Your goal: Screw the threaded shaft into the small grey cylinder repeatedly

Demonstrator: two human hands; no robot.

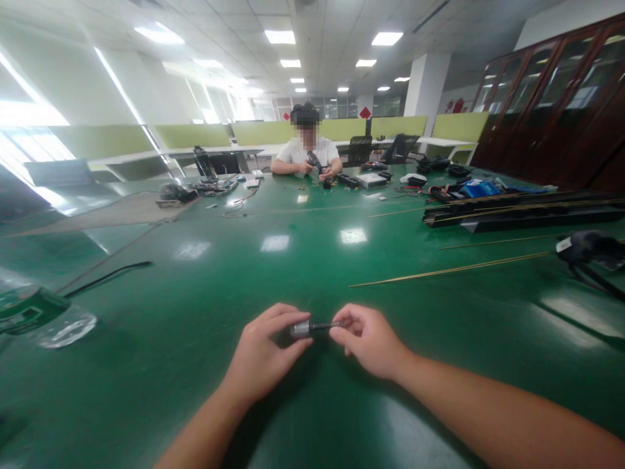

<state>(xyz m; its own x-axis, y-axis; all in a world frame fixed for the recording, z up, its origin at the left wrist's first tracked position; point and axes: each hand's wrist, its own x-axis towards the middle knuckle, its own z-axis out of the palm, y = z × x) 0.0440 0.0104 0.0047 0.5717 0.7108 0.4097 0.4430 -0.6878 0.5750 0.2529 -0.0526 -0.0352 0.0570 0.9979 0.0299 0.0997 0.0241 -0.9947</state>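
A small grey metal cylinder with a thin dark rod (301, 329) is held level just above the green table, between my two hands. My left hand (261, 352) grips the cylinder end, thumb below and fingers above. At the other end, my right hand (368, 339) pinches the tip of the rod between thumb and fingers. The rod lies in line with the cylinder, and its right tip is partly covered by my fingertips. Its exact kind is too blurred to tell.
Thin brass-coloured rods (454, 268) lie to the right, near a black device (593, 251) and long black channels (527, 218). A bottle with a green label (32, 311) lies at left by a black cable (110, 278). Across the table a person (305, 153) holds a power drill (315, 161).
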